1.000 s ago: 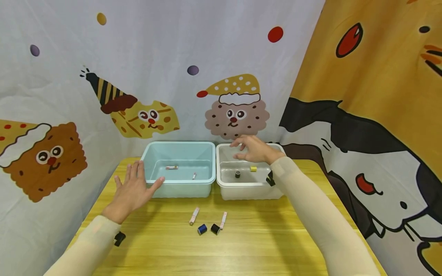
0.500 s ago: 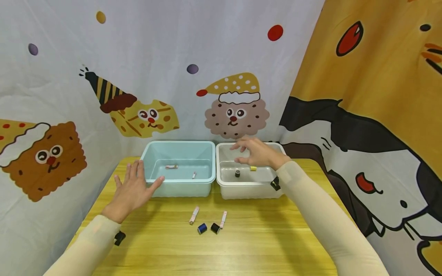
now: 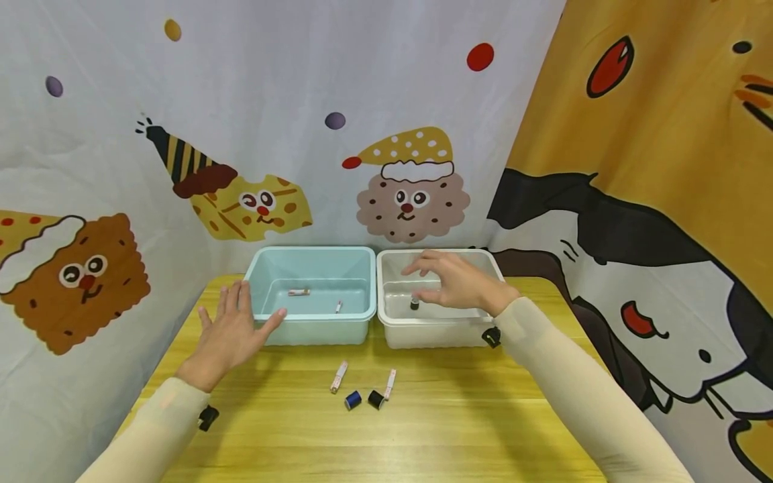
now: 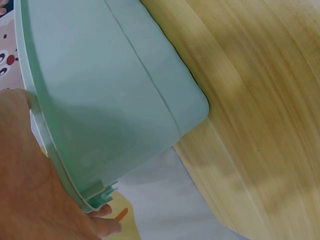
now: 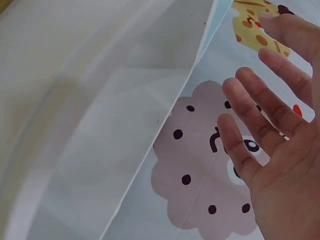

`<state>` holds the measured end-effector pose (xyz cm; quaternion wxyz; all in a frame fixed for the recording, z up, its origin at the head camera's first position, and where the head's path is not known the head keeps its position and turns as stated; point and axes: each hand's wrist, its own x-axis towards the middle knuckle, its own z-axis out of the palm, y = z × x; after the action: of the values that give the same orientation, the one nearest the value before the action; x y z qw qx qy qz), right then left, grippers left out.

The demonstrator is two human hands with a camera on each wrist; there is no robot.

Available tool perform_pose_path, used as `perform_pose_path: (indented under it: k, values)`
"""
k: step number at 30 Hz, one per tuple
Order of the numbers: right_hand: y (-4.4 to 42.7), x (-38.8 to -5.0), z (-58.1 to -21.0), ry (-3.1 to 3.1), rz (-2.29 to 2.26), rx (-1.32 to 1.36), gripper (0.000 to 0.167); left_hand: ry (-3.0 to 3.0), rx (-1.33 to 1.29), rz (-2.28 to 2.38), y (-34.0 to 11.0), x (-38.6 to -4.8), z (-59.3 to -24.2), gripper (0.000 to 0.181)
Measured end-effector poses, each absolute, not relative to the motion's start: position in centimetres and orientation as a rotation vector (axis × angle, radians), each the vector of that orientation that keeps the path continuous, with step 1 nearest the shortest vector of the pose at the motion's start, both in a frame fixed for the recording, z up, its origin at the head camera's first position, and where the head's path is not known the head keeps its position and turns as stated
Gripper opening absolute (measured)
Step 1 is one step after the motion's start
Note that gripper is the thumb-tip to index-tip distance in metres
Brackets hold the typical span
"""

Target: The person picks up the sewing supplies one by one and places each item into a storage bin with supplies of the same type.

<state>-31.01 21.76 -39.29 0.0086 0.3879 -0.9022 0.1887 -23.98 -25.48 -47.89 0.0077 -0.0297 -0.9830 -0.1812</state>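
Observation:
My left hand (image 3: pixel 229 332) rests, fingers spread, at the left front corner of a light blue plastic bin (image 3: pixel 314 330). In the left wrist view that hand (image 4: pixel 30 175) touches the bin's rim (image 4: pixel 47 135). Above a white bin (image 3: pixel 441 333) hovers my right hand (image 3: pixel 455 282), fingers loosely bent and holding nothing. A dark thread spool (image 3: pixel 414 304) shows inside the white bin beneath the fingers. Two small folded strips, white with reddish marks, lie in the blue bin: one at the left (image 3: pixel 298 292), another at the right (image 3: pixel 339 306).
On the wooden table (image 3: pixel 290 436) in front of the bins lie a blue thread spool (image 3: pixel 353 400), a black thread spool (image 3: pixel 376 400), and two pale folded strips, one left (image 3: pixel 339 377) and one right (image 3: pixel 390 384). A printed curtain (image 3: pixel 253 100) hangs right behind the bins.
My right hand has shifted slightly right and lower over the white bin, and it now hides the yellow spool that was visible inside. My left hand has stayed in place.

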Motion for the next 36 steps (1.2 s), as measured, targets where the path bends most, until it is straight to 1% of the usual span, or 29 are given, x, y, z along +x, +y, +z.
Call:
perform_pose_path:
  k: [9, 27, 36]
  values:
    - [22.2, -28.7, -40.4, -2.722, 0.599, 1.286, 0.043, -3.072, -0.100, -0.560, -25.4, -24.0, -47.9, 0.130]
    - [22.0, -25.6, -42.6, -2.650, 0.567, 1.363, 0.041, -3.073, -0.100, -0.562, -25.4, -23.9, -47.8, 0.126]
    - [21.5, -24.2, -43.9, -2.596, 0.564, 1.402, 0.042, -3.069, -0.094, -0.551, -25.4, -23.8, -47.8, 0.128]
